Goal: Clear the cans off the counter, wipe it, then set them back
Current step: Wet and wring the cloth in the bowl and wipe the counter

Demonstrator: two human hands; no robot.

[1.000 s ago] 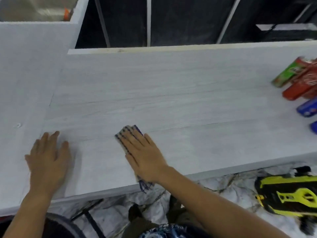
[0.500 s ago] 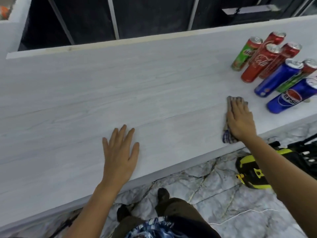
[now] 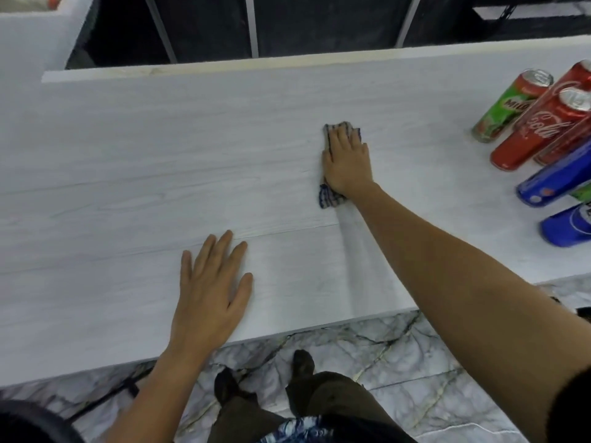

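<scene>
Cans point(image 3: 543, 135) cluster right of the checked cloth point(image 3: 331, 196), right hand point(image 3: 348, 161) pressing it flat-fingered onto counter point(image 3: 160, 155); left hand point(image 3: 209, 292) splayed flat nearer the edge.

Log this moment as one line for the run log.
stage: wiping | right hand: flat, pressing cloth on counter | left hand: flat on counter | cans: grouped at right end

1. Table point(image 3: 128, 161): pale grey-white, wood-grain pattern.
2. Cloth point(image 3: 329, 196): blue-and-white check.
3. Cans: one green point(image 3: 502, 113), one red point(image 3: 531, 135), two blue point(image 3: 556, 180).
4. Floor point(image 3: 399, 353): white marble, dark veining.
</scene>
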